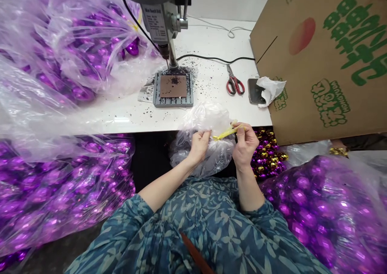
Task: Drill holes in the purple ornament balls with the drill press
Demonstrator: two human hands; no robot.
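The right hand pinches a yellow tie; the left hand, fingers closed, grips a clear bag, which overly hard pulling could tear.

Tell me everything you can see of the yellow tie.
The yellow tie is a narrow, thin strip that looks like soft plastic, slightly creased and bunched. It slants up toward the right across the clear bag, near the table's front edge. The right hand pinches its upper end, where it fans into loose folds. Its lower end lies against the bag, close to the left hand's fingertips; I cannot tell whether they touch it or whether it is knotted.
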